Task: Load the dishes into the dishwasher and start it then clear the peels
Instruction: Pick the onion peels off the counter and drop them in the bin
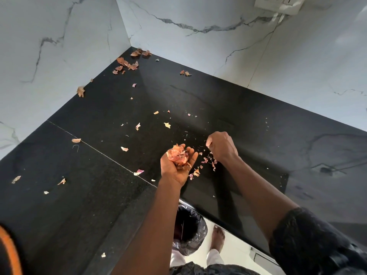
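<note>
My left hand (174,169) is cupped palm up over the black countertop (99,175), holding a heap of pinkish-orange onion peels (177,155). My right hand (221,146) hovers just to its right, knuckles up, fingers curled and pinched; whether a peel is between them I cannot tell. A small cluster of peels (206,165) lies on the counter between and below the hands. More peels are scattered across the counter, with a denser bunch in the far corner (129,64) and single flakes at the left (62,181).
White marble walls meet at the far corner (127,26). A wall socket (278,4) sits at top right. Below the counter's front edge stands a bin lined with a black bag (188,229), beside a bare foot (218,237) on the pale floor.
</note>
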The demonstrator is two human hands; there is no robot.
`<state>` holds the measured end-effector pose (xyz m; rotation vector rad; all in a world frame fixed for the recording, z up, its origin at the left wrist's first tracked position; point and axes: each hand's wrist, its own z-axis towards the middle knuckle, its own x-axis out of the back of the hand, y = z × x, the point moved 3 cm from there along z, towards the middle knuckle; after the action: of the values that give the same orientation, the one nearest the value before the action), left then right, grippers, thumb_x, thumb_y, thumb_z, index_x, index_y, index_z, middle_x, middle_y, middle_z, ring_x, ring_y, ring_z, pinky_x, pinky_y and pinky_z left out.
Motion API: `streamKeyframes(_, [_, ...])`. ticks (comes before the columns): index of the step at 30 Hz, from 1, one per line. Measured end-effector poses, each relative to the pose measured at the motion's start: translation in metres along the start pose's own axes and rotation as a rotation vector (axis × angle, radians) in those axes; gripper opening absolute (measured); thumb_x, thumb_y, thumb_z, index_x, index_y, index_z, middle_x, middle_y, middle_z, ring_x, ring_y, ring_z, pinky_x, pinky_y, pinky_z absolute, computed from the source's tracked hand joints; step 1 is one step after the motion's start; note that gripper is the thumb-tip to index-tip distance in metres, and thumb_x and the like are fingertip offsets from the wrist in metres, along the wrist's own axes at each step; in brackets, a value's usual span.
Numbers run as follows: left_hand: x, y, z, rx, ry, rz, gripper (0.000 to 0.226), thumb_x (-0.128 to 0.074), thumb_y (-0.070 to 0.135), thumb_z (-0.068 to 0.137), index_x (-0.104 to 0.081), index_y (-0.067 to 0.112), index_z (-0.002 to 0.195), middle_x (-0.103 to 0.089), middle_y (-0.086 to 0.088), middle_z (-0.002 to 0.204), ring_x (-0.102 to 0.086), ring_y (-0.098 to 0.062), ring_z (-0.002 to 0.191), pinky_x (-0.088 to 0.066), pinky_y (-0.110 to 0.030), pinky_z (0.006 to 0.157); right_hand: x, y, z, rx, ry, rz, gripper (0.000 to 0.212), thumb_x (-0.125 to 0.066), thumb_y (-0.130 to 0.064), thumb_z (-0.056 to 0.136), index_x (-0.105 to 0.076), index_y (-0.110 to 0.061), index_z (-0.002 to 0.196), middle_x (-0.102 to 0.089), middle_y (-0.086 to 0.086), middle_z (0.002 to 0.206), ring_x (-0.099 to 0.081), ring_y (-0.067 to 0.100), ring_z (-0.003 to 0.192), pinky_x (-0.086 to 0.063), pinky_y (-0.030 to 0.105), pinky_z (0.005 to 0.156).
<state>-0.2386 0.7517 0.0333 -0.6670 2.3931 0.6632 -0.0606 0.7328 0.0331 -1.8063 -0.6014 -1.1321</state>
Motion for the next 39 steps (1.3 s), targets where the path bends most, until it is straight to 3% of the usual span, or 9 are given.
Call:
streamKeyframes(4, [0.000,0.002,0.001,-0.018,0.009,-0.004,0.037,-0.039,0.021,0.100,-0.067,-0.001,0.094,-0.068,-0.019,0.083,-0.070,-0.029,0.073,-0.062,-0.043,0.070,0.022,0.000,-0.008,-0.238,0.055,0.436,0.021,-0.070,0.001,0.082,-0.080,-0.017,0.084,-0.077,-0.002,0.082,-0.072,0.010,0.074,-0.060,0.023,0.066])
streamKeyframes(7, [0.000,0.002,0.003,-0.023,0.012,-0.013,0.038,-0.038,0.021,0.100,-0.067,-0.002,0.094,-0.067,-0.020,0.085,-0.070,-0.029,0.072,-0.062,-0.042,0.071,0.041,-0.028,-0.036,-0.208,0.064,0.766,0.014,-0.077,-0.003,0.083,-0.078,-0.018,0.082,-0.077,-0.005,0.080,-0.074,0.005,0.075,-0.056,0.015,0.066])
streamKeyframes(12, [0.003,0.000,-0.001,-0.022,0.040,0.055,0.041,-0.032,0.019,0.100,-0.068,0.005,0.090,-0.072,-0.015,0.084,-0.070,-0.027,0.078,-0.059,-0.035,0.067,0.036,-0.090,-0.077,0.048,0.134,0.645,0.021,-0.071,0.001,0.082,-0.080,-0.018,0.084,-0.075,-0.010,0.080,-0.070,-0.001,0.076,-0.056,0.014,0.071])
streamKeyframes(17, [0.017,0.008,-0.008,-0.027,0.069,0.138,0.041,-0.035,0.016,0.097,-0.064,0.013,0.068,-0.062,-0.006,0.066,-0.062,-0.017,0.058,-0.049,-0.026,0.056,0.014,-0.116,-0.095,0.149,0.198,0.503,0.017,-0.070,-0.011,0.086,-0.080,-0.024,0.091,-0.074,-0.016,0.084,-0.068,-0.006,0.080,-0.051,0.010,0.072])
streamKeyframes(23, [0.022,0.021,-0.012,0.012,-0.037,0.088,0.038,-0.036,0.021,0.101,-0.065,0.002,0.086,-0.068,-0.014,0.076,-0.067,-0.024,0.070,-0.059,-0.031,0.060,0.000,-0.108,-0.106,-0.222,0.394,0.967,0.014,-0.067,-0.013,0.093,-0.079,-0.018,0.098,-0.076,-0.008,0.083,-0.070,-0.002,0.076,-0.051,0.012,0.067])
streamKeyframes(25, [0.026,0.022,-0.014,0.004,-0.064,0.106,0.036,-0.039,0.022,0.101,-0.065,0.000,0.091,-0.067,-0.017,0.081,-0.068,-0.026,0.072,-0.060,-0.035,0.065,-0.013,-0.106,-0.113,-0.354,0.372,1.166,0.016,-0.063,-0.015,0.097,-0.078,-0.017,0.102,-0.077,-0.002,0.088,-0.068,0.001,0.075,-0.052,0.014,0.067])
streamKeyframes(29, [0.039,0.017,-0.025,-0.029,-0.081,0.145,0.034,-0.043,0.024,0.100,-0.068,0.002,0.094,-0.069,-0.014,0.086,-0.069,-0.023,0.074,-0.056,-0.034,0.074,-0.043,-0.112,-0.128,-0.510,0.268,1.545,0.021,-0.056,-0.010,0.101,-0.074,-0.011,0.110,-0.076,0.011,0.100,-0.073,0.018,0.094,-0.059,0.033,0.086])
streamKeyframes(31, [0.045,0.015,-0.034,-0.029,-0.073,0.135,0.031,-0.045,0.025,0.098,-0.069,0.005,0.094,-0.070,-0.013,0.089,-0.070,-0.024,0.076,-0.056,-0.034,0.076,-0.052,-0.116,-0.138,-0.582,0.241,1.685,0.023,-0.054,-0.009,0.101,-0.074,-0.009,0.112,-0.076,0.011,0.103,-0.073,0.022,0.100,-0.059,0.035,0.087])
streamKeyframes(39, [0.093,-0.009,-0.078,-0.131,-0.025,0.024,0.030,-0.050,0.027,0.096,-0.068,0.004,0.103,-0.068,-0.015,0.104,-0.065,-0.031,0.100,-0.047,-0.047,0.107,-0.072,-0.116,-0.202,-0.690,0.155,1.872,0.028,-0.053,-0.012,0.099,-0.071,0.002,0.116,-0.073,0.019,0.113,-0.073,0.027,0.100,-0.059,0.036,0.086])
